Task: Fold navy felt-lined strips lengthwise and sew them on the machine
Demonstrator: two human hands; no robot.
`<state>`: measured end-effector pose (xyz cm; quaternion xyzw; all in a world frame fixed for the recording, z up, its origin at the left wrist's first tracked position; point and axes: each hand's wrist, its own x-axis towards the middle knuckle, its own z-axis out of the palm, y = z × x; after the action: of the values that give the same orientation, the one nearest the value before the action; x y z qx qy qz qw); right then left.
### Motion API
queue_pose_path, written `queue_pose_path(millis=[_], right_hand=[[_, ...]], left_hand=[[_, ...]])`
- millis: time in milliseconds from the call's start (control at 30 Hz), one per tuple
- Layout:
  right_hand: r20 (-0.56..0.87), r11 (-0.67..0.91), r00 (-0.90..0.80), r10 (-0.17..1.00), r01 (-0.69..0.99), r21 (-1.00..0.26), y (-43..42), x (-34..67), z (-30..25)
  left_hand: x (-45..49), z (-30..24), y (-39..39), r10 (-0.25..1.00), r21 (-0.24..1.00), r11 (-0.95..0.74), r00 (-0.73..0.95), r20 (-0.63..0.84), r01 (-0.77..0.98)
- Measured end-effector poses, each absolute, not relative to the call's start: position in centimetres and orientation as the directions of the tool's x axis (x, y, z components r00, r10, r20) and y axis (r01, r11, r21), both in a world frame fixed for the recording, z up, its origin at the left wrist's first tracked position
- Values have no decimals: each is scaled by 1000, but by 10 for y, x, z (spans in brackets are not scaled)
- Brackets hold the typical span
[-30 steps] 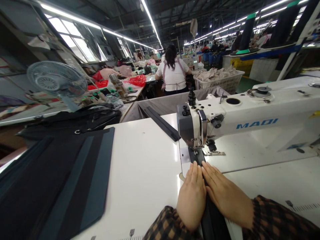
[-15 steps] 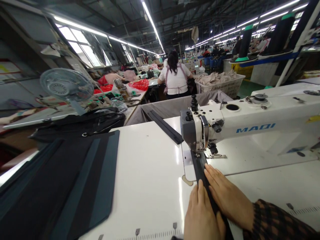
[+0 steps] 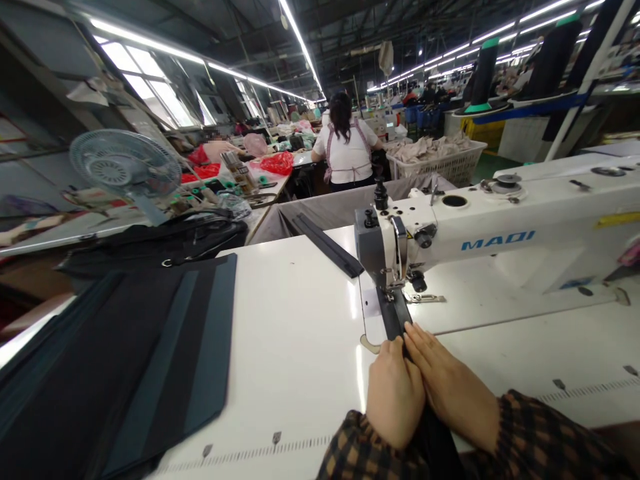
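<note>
A dark fabric strip (image 3: 394,319) runs under the presser foot of the white sewing machine (image 3: 490,227) and back towards me. My left hand (image 3: 397,390) is closed on the strip, its fingers bent and the knuckles raised. Against the strip's right edge lies my right hand (image 3: 447,380), fingers stretched out and close together, pointing at the needle area. Both hands touch side by side just in front of the machine. Below them, dark material hangs between my sleeves. Another dark strip (image 3: 327,247) lies behind the machine head.
Stacked dark panels (image 3: 165,347) cover the table's left side, with a black bag (image 3: 165,243) behind them. A fan (image 3: 125,163) stands at the left. Ahead, a co-worker (image 3: 347,147) sits facing away, near a white basket (image 3: 440,163) of beige cloth. Thread cones (image 3: 485,73) stand at right.
My left hand has gone from lying flat with fingers extended to bent and gripping the strip, slightly farther forward. My right hand stays flat beside it. The view has shifted slightly.
</note>
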<state>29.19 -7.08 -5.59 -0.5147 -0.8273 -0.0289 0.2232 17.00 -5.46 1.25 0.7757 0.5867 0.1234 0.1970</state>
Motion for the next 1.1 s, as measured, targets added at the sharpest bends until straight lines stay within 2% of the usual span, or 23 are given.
queue_pose_path(millis=[100, 233, 300, 433, 833, 1100], right_hand=[[394, 464, -372, 840, 869, -169, -71, 292, -53], [387, 450, -368, 845, 881, -144, -71, 291, -53], [383, 428, -351, 854, 894, -135, -71, 291, -55], [359, 422, -351, 865, 896, -140, -72, 290, -54], [327, 400, -333, 884, 902, -163, -64, 283, -50], [305, 388, -326, 895, 906, -172, -60, 283, -46]], left_hand=[[158, 15, -49, 915, 409, -345, 400, -54, 845], [132, 15, -33, 782, 346, -606, 617, 93, 716], [122, 9, -27, 719, 324, -680, 685, 118, 658], [122, -7, -29, 703, 302, -693, 706, 83, 655], [141, -26, -36, 751, 184, -659, 646, 136, 729], [151, -17, -33, 790, 141, -608, 613, 16, 781]])
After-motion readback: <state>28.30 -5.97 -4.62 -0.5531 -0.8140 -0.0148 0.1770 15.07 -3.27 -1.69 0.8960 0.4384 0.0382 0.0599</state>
